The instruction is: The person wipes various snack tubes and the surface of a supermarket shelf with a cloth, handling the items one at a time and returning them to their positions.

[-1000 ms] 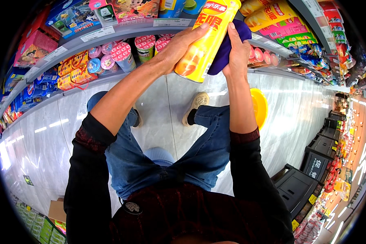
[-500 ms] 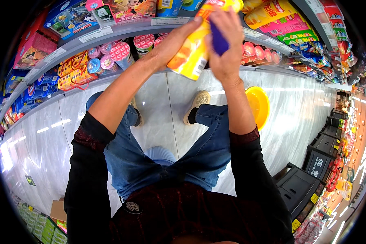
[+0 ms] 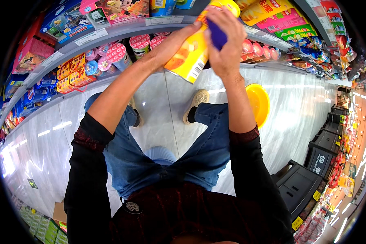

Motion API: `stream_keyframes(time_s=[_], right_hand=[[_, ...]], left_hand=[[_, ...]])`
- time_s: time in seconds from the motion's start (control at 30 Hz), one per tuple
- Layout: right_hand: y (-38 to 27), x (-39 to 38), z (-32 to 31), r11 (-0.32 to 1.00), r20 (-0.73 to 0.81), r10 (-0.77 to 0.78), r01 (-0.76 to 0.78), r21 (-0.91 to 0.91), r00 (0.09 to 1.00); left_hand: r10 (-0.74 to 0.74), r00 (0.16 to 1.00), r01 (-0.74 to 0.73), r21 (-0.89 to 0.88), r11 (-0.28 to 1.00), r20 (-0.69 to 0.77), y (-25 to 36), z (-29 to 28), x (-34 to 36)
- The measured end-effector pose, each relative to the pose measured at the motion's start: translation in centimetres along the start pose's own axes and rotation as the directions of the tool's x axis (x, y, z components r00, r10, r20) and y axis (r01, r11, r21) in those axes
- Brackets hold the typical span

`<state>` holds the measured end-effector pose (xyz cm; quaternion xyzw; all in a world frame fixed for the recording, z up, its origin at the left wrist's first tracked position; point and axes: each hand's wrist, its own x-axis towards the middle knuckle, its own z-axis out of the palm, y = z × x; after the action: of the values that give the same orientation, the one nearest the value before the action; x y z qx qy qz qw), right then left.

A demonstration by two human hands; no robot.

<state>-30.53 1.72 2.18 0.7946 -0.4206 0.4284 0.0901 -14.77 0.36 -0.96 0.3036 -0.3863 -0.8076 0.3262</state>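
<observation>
A yellow snack canister (image 3: 186, 60) with orange pictures and a barcode is held tilted in front of the shelf. Its yellow lid end points up and to the right, its base down toward me. My left hand (image 3: 171, 48) wraps round its left side, some fingers hidden behind it. Against the canister's right side, my right hand (image 3: 227, 46) presses a dark purple cloth (image 3: 217, 36). The fingers of that hand curl over the cloth near the upper end.
Shelves ahead hold boxed toys (image 3: 120, 11), pink-lidded cups (image 3: 117, 52) and yellow snack packs (image 3: 266, 12). A yellow basin (image 3: 258, 105) stands on the floor to the right. I sit on a light-blue stool (image 3: 160, 153). Black crates (image 3: 299, 185) line the right.
The canister has shifted slightly left and down with my left hand. My right hand has moved a little over it, cloth still pressed there. The view has shifted slightly.
</observation>
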Motion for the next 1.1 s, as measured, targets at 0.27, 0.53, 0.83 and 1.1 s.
stream_keyframes(time_s=[0.27, 0.53, 0.83, 1.1], right_hand=[[-0.7, -0.5, 0.7, 0.988, 0.042, 0.026, -0.032, 0.152, 0.999], [0.9, -0.2, 0.6, 0.979, 0.007, 0.17, -0.17, 0.114, 0.985], [4.3, -0.4, 0.0, 0.447, 0.05, 0.717, -0.514, 0.732, 0.695], [6.8, -0.2, -2.1, 0.029, 0.096, 0.94, -0.357, 0.934, 0.326]], left_hand=[[0.078, 0.993, -0.083, -0.057, 0.995, -0.094, 0.3, 0.3, -0.6], [-0.03, 0.999, 0.029, 0.016, 0.999, 0.024, -0.6, 0.1, 0.0], [-0.017, 1.0, 0.016, 0.175, 0.984, 0.005, -1.0, 0.2, 0.3], [-0.011, 0.999, 0.004, 0.225, 0.974, 0.032, 0.0, 0.3, -0.1]])
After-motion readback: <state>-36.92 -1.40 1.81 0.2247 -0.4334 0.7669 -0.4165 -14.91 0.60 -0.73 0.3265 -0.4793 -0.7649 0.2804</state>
